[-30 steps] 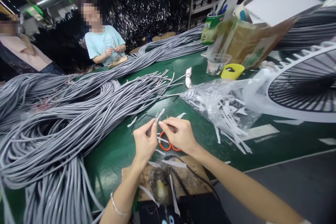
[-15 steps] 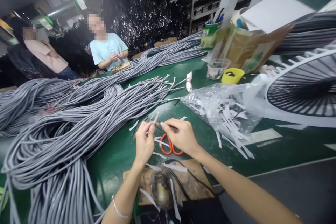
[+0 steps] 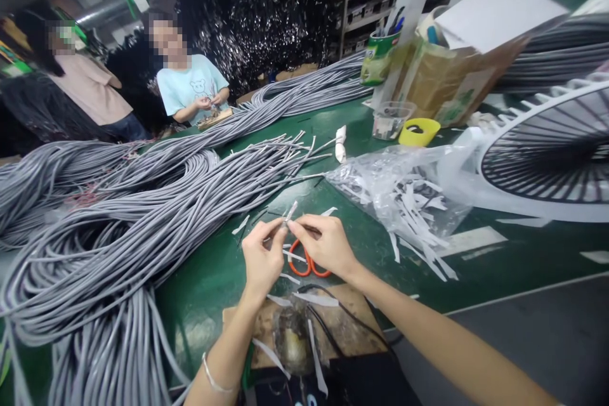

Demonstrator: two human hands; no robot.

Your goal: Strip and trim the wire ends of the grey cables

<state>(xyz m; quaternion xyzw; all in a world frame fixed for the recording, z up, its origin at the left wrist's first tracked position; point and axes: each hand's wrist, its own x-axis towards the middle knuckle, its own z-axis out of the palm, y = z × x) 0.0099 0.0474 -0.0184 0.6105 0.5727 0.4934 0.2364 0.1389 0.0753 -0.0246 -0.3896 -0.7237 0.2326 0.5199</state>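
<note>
One small, slim, whitish-grey piece (image 3: 292, 208) points up and away over the green worktop (image 3: 204, 279), inward of its near edge, pinched in the grip of the left hand (image 3: 263, 254). The right hand (image 3: 328, 242) has its grip pressed together at the piece's lower end; what it pinches cannot be told. Two forearms converge from the near edge. One pair of orange-handled scissors (image 3: 309, 262) lies partly hidden beneath.

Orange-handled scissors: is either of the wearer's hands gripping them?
No, the orange-handled scissors lie on the green table, while the left hand and right hand meet at a small pale piece.
</note>
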